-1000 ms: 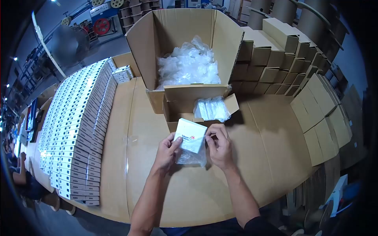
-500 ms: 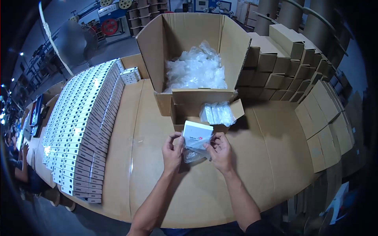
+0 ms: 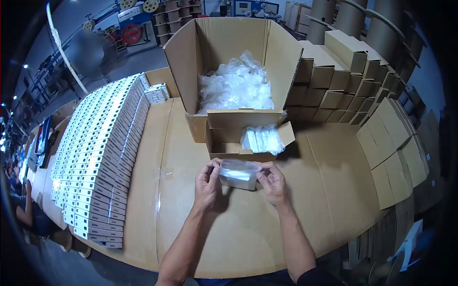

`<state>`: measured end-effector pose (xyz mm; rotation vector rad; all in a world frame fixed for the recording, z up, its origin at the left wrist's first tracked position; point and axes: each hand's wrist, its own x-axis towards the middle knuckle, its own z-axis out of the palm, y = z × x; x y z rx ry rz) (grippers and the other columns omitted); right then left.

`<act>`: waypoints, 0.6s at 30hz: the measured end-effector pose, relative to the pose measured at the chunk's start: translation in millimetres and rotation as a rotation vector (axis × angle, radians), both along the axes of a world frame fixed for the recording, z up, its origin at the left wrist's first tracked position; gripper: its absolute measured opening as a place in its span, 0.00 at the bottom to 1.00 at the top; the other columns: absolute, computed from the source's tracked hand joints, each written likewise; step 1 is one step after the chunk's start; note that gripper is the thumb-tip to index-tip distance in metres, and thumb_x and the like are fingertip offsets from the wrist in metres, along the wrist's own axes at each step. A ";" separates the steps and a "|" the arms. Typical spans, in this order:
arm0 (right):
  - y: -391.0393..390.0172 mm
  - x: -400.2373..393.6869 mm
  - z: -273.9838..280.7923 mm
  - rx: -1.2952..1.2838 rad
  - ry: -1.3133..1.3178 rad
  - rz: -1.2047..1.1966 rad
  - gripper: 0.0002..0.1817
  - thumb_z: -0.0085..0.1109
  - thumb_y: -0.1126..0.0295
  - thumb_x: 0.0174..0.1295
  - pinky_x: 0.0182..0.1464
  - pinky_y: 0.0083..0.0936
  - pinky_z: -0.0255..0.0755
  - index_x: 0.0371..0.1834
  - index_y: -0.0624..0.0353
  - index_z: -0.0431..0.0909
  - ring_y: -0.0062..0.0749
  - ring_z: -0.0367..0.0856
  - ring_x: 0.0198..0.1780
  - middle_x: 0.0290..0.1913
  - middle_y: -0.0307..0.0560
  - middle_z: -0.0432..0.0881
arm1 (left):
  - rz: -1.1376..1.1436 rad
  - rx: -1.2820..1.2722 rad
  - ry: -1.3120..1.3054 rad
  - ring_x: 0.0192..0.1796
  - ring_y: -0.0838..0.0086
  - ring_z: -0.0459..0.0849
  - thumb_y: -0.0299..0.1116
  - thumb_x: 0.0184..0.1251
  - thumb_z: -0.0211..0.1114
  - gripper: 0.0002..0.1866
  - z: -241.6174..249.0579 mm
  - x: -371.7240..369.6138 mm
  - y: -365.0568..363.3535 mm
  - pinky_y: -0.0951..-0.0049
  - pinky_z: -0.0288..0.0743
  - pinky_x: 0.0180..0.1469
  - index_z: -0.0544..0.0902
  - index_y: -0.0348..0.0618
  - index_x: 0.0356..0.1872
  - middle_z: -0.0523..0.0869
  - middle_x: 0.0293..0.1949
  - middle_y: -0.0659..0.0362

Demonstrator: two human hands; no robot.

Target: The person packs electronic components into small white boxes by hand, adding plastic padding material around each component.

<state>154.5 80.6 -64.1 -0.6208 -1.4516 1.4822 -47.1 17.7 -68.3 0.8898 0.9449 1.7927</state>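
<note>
Between my two hands is a small white box in a clear plastic bag point(image 3: 239, 176), just in front of the small carton. My left hand point(image 3: 207, 186) pinches the left edge of the bag, and my right hand point(image 3: 273, 183) pinches its right edge. The small open carton point(image 3: 224, 156) holds several plastic-wrapped white boxes point(image 3: 263, 139) at its right side; its left side shows bare cardboard. Behind it, a large open carton point(image 3: 231, 35) contains a heap of clear plastic bags point(image 3: 237, 85).
Long stacked rows of white boxes point(image 3: 98, 157) line the left of the cardboard-covered table point(image 3: 191, 250). Folded brown cartons point(image 3: 334, 78) are piled at the back right, with more point(image 3: 393, 152) at the right edge. Part of another person point(image 3: 29, 209) shows far left.
The white box now lies inside the plastic bag and is tilted flatter, its printed face no longer showing. Both hands have stayed near the same place, the right one slightly farther right.
</note>
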 end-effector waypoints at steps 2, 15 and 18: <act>-1.6 -0.1 3.1 0.031 0.035 0.021 0.07 0.59 0.74 0.75 0.56 0.21 0.70 0.51 0.58 0.72 0.17 0.75 0.49 0.45 0.39 0.80 | -0.030 0.042 -0.148 0.56 0.81 0.75 0.30 0.83 0.57 0.06 1.0 4.1 -3.1 0.79 0.69 0.59 0.78 0.41 0.51 0.79 0.55 0.61; -8.8 -4.9 1.3 -0.087 -0.239 0.089 0.08 0.64 0.76 0.71 0.48 0.19 0.79 0.49 0.63 0.89 0.19 0.83 0.45 0.51 0.42 0.89 | -0.189 -0.069 0.267 0.53 0.77 0.81 0.24 0.67 0.73 0.17 8.8 -0.2 -15.1 0.74 0.78 0.53 0.83 0.35 0.56 0.82 0.53 0.57; -3.5 7.6 16.7 -0.064 -0.234 0.195 0.09 0.62 0.78 0.71 0.47 0.19 0.79 0.49 0.64 0.89 0.18 0.83 0.44 0.52 0.45 0.88 | -0.218 -0.142 0.509 0.48 0.76 0.85 0.24 0.65 0.75 0.05 14.6 -10.7 -16.8 0.72 0.80 0.52 0.88 0.32 0.33 0.88 0.42 0.54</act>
